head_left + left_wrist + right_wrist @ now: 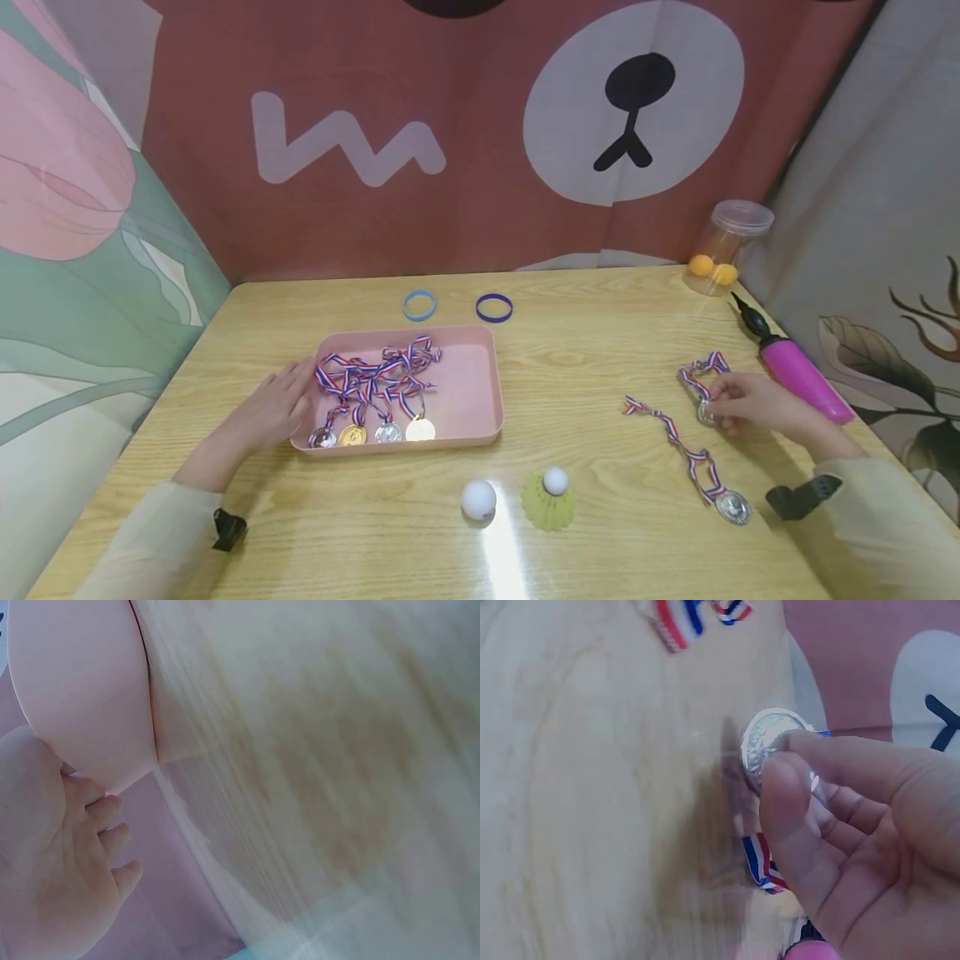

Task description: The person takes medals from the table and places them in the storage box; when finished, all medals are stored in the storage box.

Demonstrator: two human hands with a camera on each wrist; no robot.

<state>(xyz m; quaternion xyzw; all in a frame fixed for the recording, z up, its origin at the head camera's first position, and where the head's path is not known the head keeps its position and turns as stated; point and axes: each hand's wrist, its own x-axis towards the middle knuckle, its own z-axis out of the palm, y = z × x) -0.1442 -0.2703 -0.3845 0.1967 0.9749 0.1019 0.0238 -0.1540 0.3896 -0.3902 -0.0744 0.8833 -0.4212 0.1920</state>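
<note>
Head view, left to right: the left hand (281, 400) lies flat with fingers straight against the pink tray (480, 392), seemingly steadying it; four medals (371, 432) lie inside. A white ball (478, 498) and shuttlecock (550, 500) sit on the table (585, 367). The right hand (750, 404) pinches a silver medal (769, 742) by its rim, near a pink pump (798, 375).

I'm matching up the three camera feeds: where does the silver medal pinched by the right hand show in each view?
Head: the silver medal is at the right, on the wooden table, at the right hand's fingertips.
Left wrist: not in it; only the pink tray, the table and the left hand.
Right wrist: upper centre, on edge, pinched by the fingers.
Shared landmark: its red, white and blue ribbon.
</note>
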